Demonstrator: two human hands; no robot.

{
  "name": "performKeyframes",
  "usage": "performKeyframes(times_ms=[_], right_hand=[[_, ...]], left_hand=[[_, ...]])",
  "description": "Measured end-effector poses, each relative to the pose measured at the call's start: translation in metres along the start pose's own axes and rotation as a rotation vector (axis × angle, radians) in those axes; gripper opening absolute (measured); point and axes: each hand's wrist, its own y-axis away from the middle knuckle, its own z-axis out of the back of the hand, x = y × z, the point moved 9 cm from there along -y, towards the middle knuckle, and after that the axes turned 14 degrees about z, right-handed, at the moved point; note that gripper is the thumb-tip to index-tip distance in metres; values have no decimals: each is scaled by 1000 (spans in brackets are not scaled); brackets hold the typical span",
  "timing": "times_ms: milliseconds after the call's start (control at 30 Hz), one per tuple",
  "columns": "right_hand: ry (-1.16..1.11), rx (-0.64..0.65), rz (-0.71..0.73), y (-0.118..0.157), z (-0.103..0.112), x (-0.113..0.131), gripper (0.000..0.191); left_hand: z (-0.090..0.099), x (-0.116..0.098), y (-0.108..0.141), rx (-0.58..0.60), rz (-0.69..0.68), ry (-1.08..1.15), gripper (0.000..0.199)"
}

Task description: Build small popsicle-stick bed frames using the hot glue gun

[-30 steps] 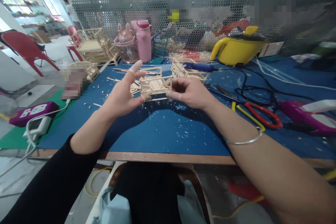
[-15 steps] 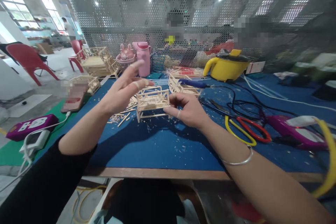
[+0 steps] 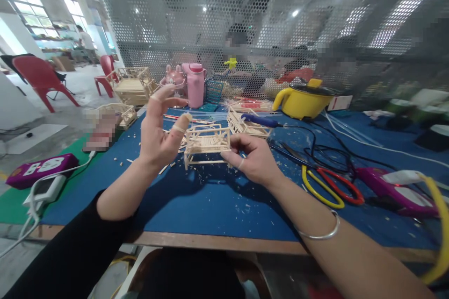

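Observation:
A small frame built of thin wooden sticks (image 3: 206,145), like a miniature bed or bench, is upright over the blue mat (image 3: 217,210). My right hand (image 3: 254,156) pinches its right end between thumb and fingers. To its left my left hand (image 3: 159,128) is raised, thumb and fingers apart, with tape on some fingertips and nothing visible in it. Behind the held frame stands another stick model (image 3: 249,126), and a glue gun or iron with a blue handle (image 3: 261,120) rests across it. Loose sticks (image 3: 164,168) lie partly hidden behind my left hand.
Scissors with yellow and red handles (image 3: 322,187) lie on the right beside black cables. A yellow pot (image 3: 301,101) and a pink flask (image 3: 195,86) stand before the perforated screen. Finished stick models (image 3: 131,85), a phone (image 3: 101,131) and a purple power strip (image 3: 44,170) are left.
My left hand has drawn back leftward and turned more upright, away from the stick frame. My right hand keeps its grip, and the view has shifted slightly.

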Motion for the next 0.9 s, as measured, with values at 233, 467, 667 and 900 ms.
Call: performKeyframes(times_ms=[233,467,667,900], right_hand=[[56,-72,-10,1,1,-3,16],[40,-73,-20,3,-2,-4,17],[39,-73,-27,3,-3,-6,18],[15,-75,-40,2,-5,-7,18]], left_hand=[[-17,-39,53,-183,-294,-504,27],[-39,-23,53,-77,-147,-711,15],[-42,-17,52,-43,-115,-702,15],[-44,-17,50,-33,-114,-701,15]])
